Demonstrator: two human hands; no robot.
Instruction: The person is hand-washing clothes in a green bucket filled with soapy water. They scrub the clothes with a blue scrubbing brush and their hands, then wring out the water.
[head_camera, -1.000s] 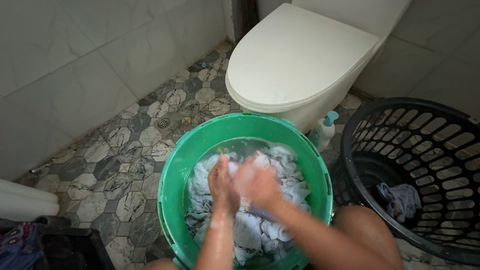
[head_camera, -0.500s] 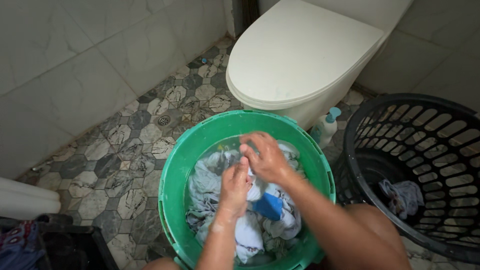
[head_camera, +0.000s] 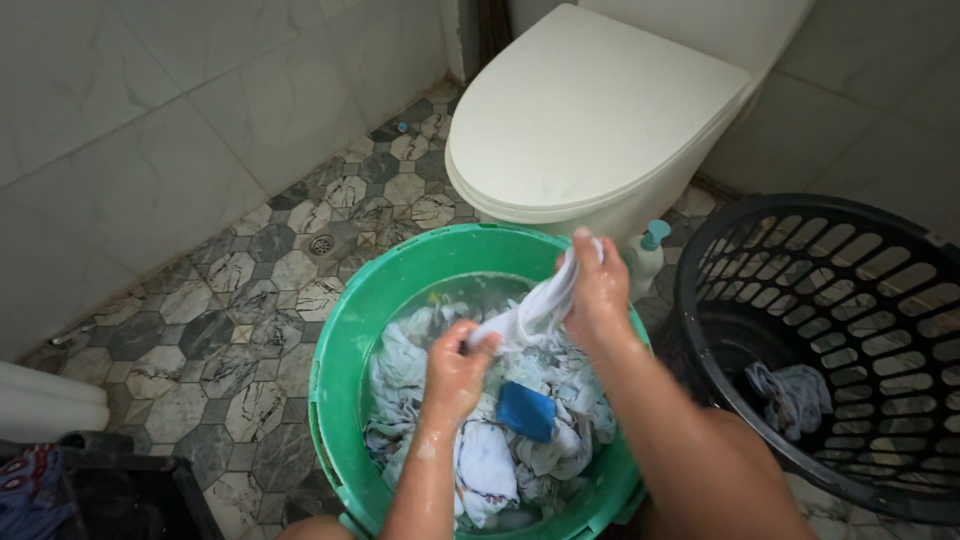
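A green bucket (head_camera: 345, 350) stands on the floor, full of wet white and pale blue laundry (head_camera: 480, 465) in water. A blue bar of soap (head_camera: 526, 410) lies on top of the clothes. My left hand (head_camera: 455, 372) and my right hand (head_camera: 598, 290) both grip one white wet cloth (head_camera: 530, 312), stretched between them above the bucket. The right hand is raised near the bucket's far rim, the left is lower over the middle.
A white toilet (head_camera: 590, 120) with shut lid stands just behind the bucket. A small bottle (head_camera: 648, 255) sits at its base. A black laundry basket (head_camera: 840, 330) with a cloth inside is on the right. Patterned floor tiles and a drain (head_camera: 321, 244) lie to the left.
My hands were together, scrubbing low in the bucket. Now the right hand has risen toward the far rim, pulling the white cloth out taut. The blue soap has come into sight.
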